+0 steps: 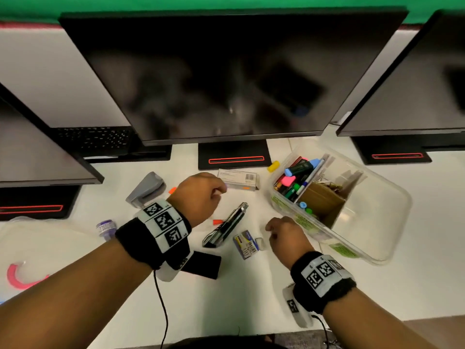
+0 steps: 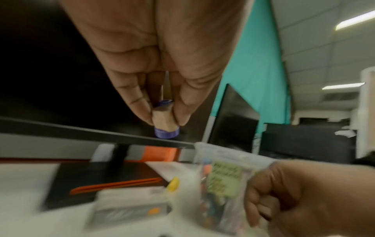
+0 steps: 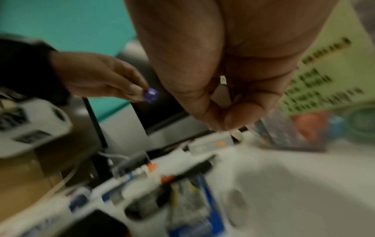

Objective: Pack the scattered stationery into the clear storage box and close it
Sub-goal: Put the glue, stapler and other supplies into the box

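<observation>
My left hand (image 1: 222, 190) hovers over the desk and pinches a small tan piece with purple ends (image 2: 166, 132), whose purple end also shows in the right wrist view (image 3: 151, 94). The clear storage box (image 1: 382, 195) stands open at the right, with highlighters and pens (image 1: 295, 177) in its left compartment beside a cardboard divider. My right hand (image 1: 270, 229) is beside the box's near corner, fingers curled, with nothing plainly in them. On the desk lie a utility knife (image 1: 226, 226), a blue and yellow packet (image 1: 245, 244), a white eraser (image 1: 260, 243) and a staples box (image 1: 239, 178).
A grey hole punch (image 1: 147, 188), a purple roll (image 1: 107, 226), a yellow cap (image 1: 273, 166) and a black item (image 1: 203, 267) also lie about. The clear lid (image 1: 37, 245) with a pink part rests far left. Three monitors stand behind, their bases on the desk.
</observation>
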